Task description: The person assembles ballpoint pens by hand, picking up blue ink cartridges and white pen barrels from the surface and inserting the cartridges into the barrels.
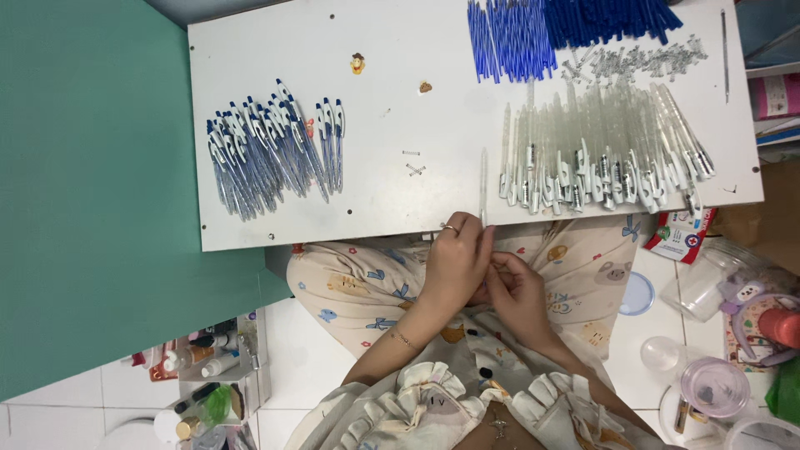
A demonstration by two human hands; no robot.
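Note:
My left hand (454,265) and my right hand (518,293) meet over my lap at the near edge of a white board (392,125). Both pinch small pen parts; a thin clear pen barrel (482,187) stands up from my left fingers onto the board. What my right fingers hold is too small to tell. A pile of assembled blue-and-white pens (271,150) lies at the board's left. Clear barrels with white clips (600,158) lie in a heap at the right. Blue refills (512,37) and dark blue pieces (608,18) sit at the far edge.
Small springs (642,60) lie scattered near the far right. A green wall (92,183) is at left. Bottles on a small shelf (204,358) stand on the floor at left; plastic cups and lids (712,383) and a red-and-white packet (683,237) lie at right.

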